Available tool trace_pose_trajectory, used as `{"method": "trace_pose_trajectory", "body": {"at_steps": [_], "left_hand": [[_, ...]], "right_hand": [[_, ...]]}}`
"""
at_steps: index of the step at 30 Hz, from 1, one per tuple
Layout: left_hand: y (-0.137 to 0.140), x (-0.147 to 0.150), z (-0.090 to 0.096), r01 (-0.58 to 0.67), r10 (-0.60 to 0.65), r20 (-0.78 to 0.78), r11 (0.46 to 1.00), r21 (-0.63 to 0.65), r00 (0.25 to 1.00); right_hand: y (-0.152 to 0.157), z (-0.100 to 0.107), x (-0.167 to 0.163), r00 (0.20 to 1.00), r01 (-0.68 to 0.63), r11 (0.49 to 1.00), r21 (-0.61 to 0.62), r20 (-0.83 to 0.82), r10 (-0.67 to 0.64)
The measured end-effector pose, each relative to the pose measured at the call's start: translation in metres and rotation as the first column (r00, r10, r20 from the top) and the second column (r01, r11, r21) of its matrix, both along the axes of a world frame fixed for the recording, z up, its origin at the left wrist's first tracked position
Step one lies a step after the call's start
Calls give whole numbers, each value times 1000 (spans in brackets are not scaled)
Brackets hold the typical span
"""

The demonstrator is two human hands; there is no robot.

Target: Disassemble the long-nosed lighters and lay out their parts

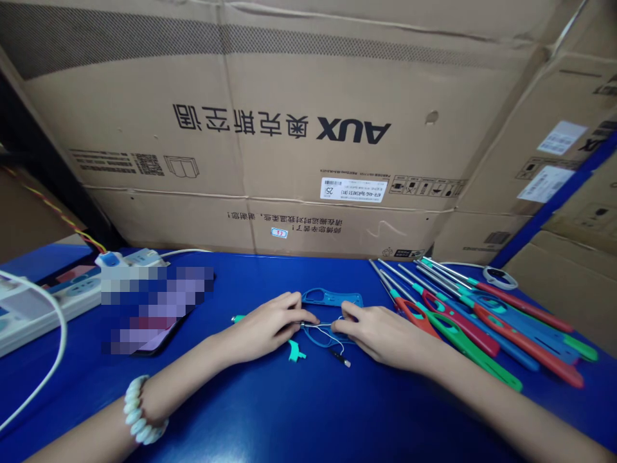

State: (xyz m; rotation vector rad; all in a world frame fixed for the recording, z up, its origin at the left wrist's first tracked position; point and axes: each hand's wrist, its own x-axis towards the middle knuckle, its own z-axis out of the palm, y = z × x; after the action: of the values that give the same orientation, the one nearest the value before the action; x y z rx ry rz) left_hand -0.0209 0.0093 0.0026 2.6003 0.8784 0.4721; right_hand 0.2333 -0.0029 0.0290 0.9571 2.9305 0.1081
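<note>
My left hand point(270, 325) is closed round a thin lighter tube; a teal tip point(237, 319) sticks out on its left side. Thin white wires point(324, 329) run from that hand towards my right hand point(376, 331), whose fingertips pinch together at a wire. One wire leads down to a small black igniter piece point(341, 359) with a pale end. Behind and beneath the fingers lie two blue lighter handle halves, the far half point(332, 298) and the near half point(318, 337), partly hidden. A loose teal trigger point(295, 351) rests just below my left fingers.
Several long-necked lighters point(463, 315) in red, green and blue lie piled at the right. On the left are a blurred phone point(168, 315), a white power strip point(72, 299) and a white cable point(60, 334). A large cardboard box point(270, 161) walls off the blue table point(250, 411).
</note>
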Motion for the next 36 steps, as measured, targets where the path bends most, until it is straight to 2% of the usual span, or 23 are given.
{"method": "trace_pose_trajectory", "body": {"at_steps": [12, 19, 23, 27, 32, 36], "left_hand": [[-3, 2, 5, 17, -8, -98, 996, 91, 995], [-8, 7, 5, 23, 67, -272, 949, 314, 960], [-10, 9, 4, 30, 98, -311, 924, 381, 946], [-11, 10, 6, 28, 82, -295, 936, 351, 952], [-11, 10, 10, 9, 36, -188, 972, 234, 981], [-9, 10, 10, 16, 11, -159, 987, 162, 987]], "right_hand": [[0, 0, 0, 1000, 3, 1000, -3, 9, -3], [0, -1, 0, 1000, 1, 1000, 27, 21, -1], [0, -2, 0, 1000, -1, 999, 36, 26, 0], [0, -2, 0, 1000, 7, 1000, 20, 14, -8], [1, 0, 1, 999, 18, 999, -50, -41, -20], [1, 1, 1, 998, 28, 997, -75, -54, -32]]}}
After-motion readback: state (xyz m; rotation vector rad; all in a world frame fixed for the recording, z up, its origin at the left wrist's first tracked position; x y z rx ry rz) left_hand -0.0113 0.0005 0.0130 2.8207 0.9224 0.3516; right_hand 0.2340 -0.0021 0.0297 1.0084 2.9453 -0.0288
